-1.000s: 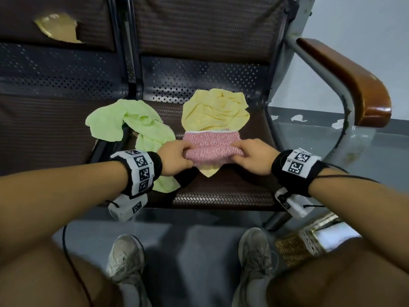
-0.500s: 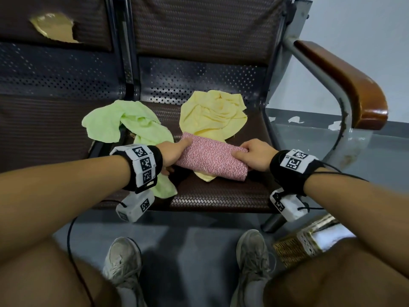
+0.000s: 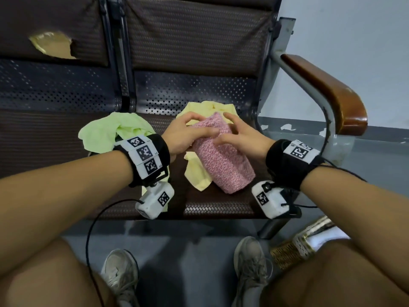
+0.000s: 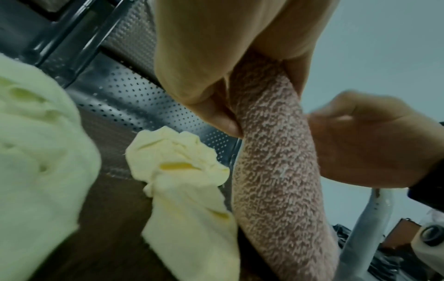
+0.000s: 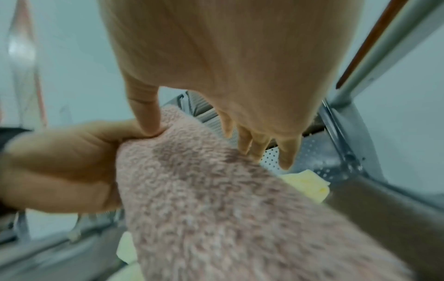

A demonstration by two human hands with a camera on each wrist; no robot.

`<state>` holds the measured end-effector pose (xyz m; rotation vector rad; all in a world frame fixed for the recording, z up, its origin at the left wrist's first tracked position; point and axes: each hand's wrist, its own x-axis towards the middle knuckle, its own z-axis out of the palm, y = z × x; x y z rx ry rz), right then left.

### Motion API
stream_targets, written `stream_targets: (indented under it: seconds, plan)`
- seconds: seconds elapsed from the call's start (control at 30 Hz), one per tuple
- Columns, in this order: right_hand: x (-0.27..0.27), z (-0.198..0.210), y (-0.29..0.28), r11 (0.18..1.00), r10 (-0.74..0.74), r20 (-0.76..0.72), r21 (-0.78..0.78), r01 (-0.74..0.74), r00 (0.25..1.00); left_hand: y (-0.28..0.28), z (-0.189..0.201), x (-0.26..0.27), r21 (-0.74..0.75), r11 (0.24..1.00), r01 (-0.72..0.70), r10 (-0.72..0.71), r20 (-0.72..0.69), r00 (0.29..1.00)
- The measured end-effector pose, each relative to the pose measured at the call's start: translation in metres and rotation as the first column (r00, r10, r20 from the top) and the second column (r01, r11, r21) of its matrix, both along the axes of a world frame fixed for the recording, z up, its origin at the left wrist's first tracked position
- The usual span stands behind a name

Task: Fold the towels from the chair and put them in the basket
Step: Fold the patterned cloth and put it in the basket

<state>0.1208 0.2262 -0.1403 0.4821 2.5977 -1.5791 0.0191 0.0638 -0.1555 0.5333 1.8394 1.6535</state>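
A folded pink towel (image 3: 223, 160) runs lengthwise on the chair seat (image 3: 212, 207), its far end raised. My left hand (image 3: 186, 134) grips that far end, thumb and fingers pinching the cloth (image 4: 271, 152). My right hand (image 3: 236, 134) is beside it with fingers spread and nearly straight; the thumb and fingertips (image 5: 254, 150) touch the towel's top (image 5: 216, 199). A crumpled yellow towel (image 3: 197, 171) lies under and behind the pink one. On the seat to the left is a crumpled green towel (image 3: 110, 131). The basket (image 3: 292, 249) stands on the floor at lower right, mostly hidden by my right leg.
A wooden armrest (image 3: 327, 91) on a metal frame borders the seat on the right. The perforated backrest (image 3: 194, 94) is close behind the towels. My shoes (image 3: 250, 267) are on the grey floor below the seat edge. A cable (image 3: 93, 229) hangs from my left wrist.
The pink towel lay crosswise, one hand holding each end. It has turned lengthwise and its far end has risen. My right hand left its end and moved up beside the left hand.
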Motion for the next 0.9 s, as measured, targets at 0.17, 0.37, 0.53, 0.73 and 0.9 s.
stream_targets:
  seconds: [0.17,0.37,0.53,0.73,0.9]
  plan:
    - [0.012,0.011,-0.009,0.986,-0.03,-0.066,-0.163,0.019,0.997,0.006,0.018,0.019,0.118,0.993,-0.004,0.006,-0.02,1.0]
    - [0.047,0.021,0.002,0.887,-0.307,-0.119,-0.396,0.239,0.944,0.003,0.008,0.056,-0.016,0.972,0.233,-0.23,0.087,0.969]
    - [0.099,0.046,0.035,0.853,-0.354,-0.036,-0.423,0.307,0.934,0.018,0.003,0.091,-0.04,0.901,0.432,-0.428,0.079,0.9]
    - [0.19,0.059,0.107,0.873,-0.363,0.031,-0.337,0.352,0.931,0.083,0.006,0.154,-0.035,0.794,0.608,-0.605,0.06,0.794]
    - [0.302,0.01,0.166,0.755,-0.555,0.139,-0.33,0.567,0.82,0.157,-0.023,0.227,-0.127,0.684,0.718,-0.715,0.076,0.695]
